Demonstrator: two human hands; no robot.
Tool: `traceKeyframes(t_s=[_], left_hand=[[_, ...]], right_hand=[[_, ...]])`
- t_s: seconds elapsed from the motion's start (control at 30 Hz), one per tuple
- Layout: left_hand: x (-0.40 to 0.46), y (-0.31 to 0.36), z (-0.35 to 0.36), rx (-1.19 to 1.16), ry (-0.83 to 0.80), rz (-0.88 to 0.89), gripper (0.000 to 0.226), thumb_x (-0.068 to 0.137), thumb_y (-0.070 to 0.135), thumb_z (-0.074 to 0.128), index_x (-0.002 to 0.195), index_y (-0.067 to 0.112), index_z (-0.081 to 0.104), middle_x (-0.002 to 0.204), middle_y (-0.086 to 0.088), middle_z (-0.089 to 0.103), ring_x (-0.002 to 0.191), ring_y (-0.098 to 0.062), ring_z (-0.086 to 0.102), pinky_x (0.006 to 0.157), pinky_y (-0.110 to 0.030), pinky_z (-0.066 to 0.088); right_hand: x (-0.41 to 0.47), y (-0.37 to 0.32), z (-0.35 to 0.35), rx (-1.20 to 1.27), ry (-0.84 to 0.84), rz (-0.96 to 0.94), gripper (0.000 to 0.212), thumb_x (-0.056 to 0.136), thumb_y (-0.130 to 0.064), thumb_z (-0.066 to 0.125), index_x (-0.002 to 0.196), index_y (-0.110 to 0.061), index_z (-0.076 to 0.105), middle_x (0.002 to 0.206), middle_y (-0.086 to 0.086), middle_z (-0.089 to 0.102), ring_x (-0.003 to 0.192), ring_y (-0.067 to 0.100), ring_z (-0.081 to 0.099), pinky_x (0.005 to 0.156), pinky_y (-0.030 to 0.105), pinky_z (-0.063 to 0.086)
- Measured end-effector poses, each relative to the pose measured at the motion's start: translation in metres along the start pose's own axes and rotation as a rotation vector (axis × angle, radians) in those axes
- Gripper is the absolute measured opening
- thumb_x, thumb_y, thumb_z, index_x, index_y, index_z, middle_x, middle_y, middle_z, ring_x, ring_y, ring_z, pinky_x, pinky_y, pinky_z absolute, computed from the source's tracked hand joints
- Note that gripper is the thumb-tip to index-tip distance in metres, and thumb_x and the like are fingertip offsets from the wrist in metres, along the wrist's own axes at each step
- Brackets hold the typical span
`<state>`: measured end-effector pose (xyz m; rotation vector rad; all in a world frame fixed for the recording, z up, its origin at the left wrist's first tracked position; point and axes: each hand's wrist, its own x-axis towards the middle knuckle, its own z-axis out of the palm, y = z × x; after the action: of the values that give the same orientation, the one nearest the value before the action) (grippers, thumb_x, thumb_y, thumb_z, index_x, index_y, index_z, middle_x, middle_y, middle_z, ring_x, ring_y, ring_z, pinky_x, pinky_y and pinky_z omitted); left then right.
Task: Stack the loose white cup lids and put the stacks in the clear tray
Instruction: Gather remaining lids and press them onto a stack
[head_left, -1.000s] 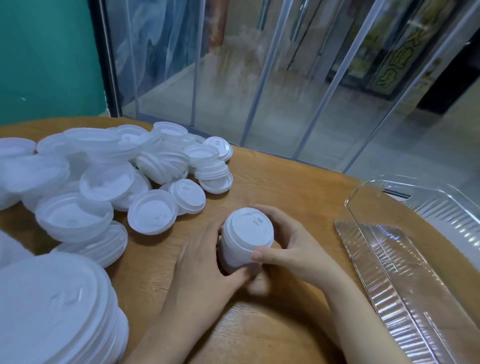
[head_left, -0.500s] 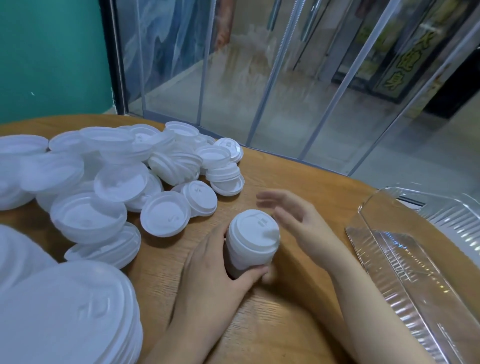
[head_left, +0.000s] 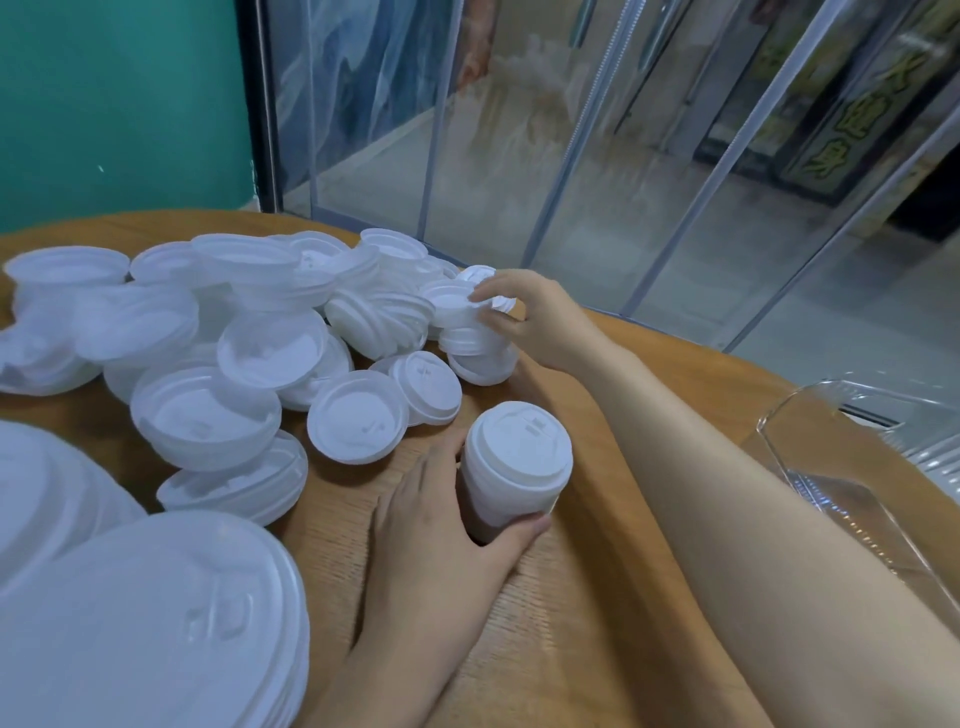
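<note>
Nearest, at the lower left, large white lids (head_left: 130, 623) lie blurred against the lens. On the wooden table (head_left: 571, 597) the left hand (head_left: 441, 525) curls round the foot of a tall stack of small lids (head_left: 514, 467), thumb on the near side. The clear tray (head_left: 852, 499) lies to the right, nothing showing in it. Farther off, the right hand (head_left: 530, 317) pinches the top lid of a short stack (head_left: 467, 327) at the edge of the loose lid pile (head_left: 260, 338). The lids look light, thin and slick, easily squashed; better taken by the stiffer rim.
</note>
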<state>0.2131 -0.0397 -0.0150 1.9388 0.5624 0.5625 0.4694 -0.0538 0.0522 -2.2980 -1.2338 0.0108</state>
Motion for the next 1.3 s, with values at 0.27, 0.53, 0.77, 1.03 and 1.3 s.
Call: traceKeyframes(t_s=[0.27,0.53,0.77,1.03,1.3], left_hand=[[0.001,0.008,-0.003,0.005,-0.030,-0.010,0.080,0.066,0.060,0.086,0.135,0.053,0.046,0.120,0.035,0.054,0.108,0.033,0.029,0.108,-0.035,0.039],[0.002,0.010,-0.004,0.012,-0.036,-0.012,0.078,0.067,0.060,0.087,0.134,0.048,0.050,0.124,0.029,0.058,0.120,0.002,0.047,0.110,-0.041,0.040],[0.003,0.008,0.002,0.032,-0.050,0.009,0.076,0.066,0.058,0.088,0.131,0.044,0.052,0.121,0.028,0.059,0.117,0.000,0.048,0.107,-0.040,0.039],[0.006,0.001,0.005,0.022,-0.063,0.017,0.082,0.062,0.064,0.088,0.134,0.045,0.053,0.123,0.029,0.062,0.120,0.000,0.054,0.109,-0.047,0.044],[0.006,0.000,0.008,-0.026,-0.083,0.028,0.084,0.056,0.075,0.074,0.133,0.048,0.052,0.123,0.030,0.063,0.122,-0.004,0.058,0.109,-0.048,0.046]], right_hand=[[-0.008,-0.016,-0.018,-0.068,0.030,0.012,0.007,0.099,-0.018,0.068,0.097,-0.023,0.073,0.104,-0.008,0.070,0.103,0.015,0.063,0.093,0.033,0.051],[-0.097,-0.038,-0.062,0.418,0.362,0.120,0.007,0.102,-0.009,0.063,0.100,-0.011,0.069,0.087,-0.006,0.070,0.081,0.003,0.063,0.077,0.019,0.050],[-0.173,0.012,-0.019,0.728,0.537,0.486,0.016,0.105,-0.010,0.058,0.106,-0.020,0.070,0.090,0.000,0.074,0.079,0.014,0.062,0.076,0.039,0.052],[-0.183,0.039,0.002,0.620,0.643,0.540,0.016,0.107,-0.026,0.058,0.107,-0.024,0.074,0.099,-0.003,0.077,0.087,0.012,0.066,0.078,0.038,0.051],[-0.189,0.043,-0.001,0.318,0.374,0.501,0.040,0.093,-0.039,0.075,0.124,-0.016,0.068,0.124,-0.001,0.061,0.107,0.006,0.059,0.085,0.005,0.041]])
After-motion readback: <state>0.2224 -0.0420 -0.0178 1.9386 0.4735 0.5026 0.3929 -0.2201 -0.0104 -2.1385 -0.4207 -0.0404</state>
